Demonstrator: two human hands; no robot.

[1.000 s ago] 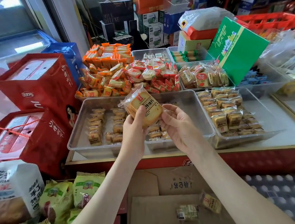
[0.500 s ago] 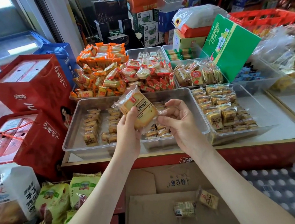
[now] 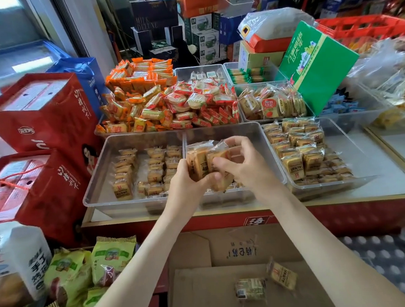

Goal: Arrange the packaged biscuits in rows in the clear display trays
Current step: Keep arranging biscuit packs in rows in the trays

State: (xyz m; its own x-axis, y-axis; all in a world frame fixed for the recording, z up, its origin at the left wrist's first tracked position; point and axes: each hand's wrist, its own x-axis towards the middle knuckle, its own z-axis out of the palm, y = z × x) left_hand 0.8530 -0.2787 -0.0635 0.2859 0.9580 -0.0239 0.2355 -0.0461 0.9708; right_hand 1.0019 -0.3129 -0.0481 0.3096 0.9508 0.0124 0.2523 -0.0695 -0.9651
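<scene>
Over the middle of the white-topped, gold-edged desk (image 3: 382,181), our hands come close together around one bunch of packets. Our left hand (image 3: 189,179) grips a small bunch of clear-wrapped golden biscuit packets (image 3: 198,163) standing on edge, with the thumb in front and the fingers curled beneath. Our right hand (image 3: 246,166) pinches the rightmost packet of that bunch between thumb and curled fingers. We hold the bunch low over the middle clear plastic display tray (image 3: 256,136) (we cannot tell whether the packets touch its floor, since our hands hide it).

Just to the left, wall to wall with it, the left clear plastic tray (image 3: 99,191) carries three rough rows of small biscuit packets (image 3: 125,174) of the same kind. On the other side, the right clear plastic tray (image 3: 359,161) holds tighter rows of square yellow-labelled biscuit packets (image 3: 296,145).

Behind these trays we see a heap of orange-wrapped snack bars (image 3: 140,102) beside red-and-white round cracker packs (image 3: 199,97). A green cardboard carton (image 3: 316,67) leans tilted among the back trays. Two red paper gift bags (image 3: 38,111) stand at the left of the desk. Below its red front, a flat brown cardboard box (image 3: 209,294) carries two loose biscuit packets (image 3: 282,276). Light-green snack bags (image 3: 112,259) lie at the lower left.
</scene>
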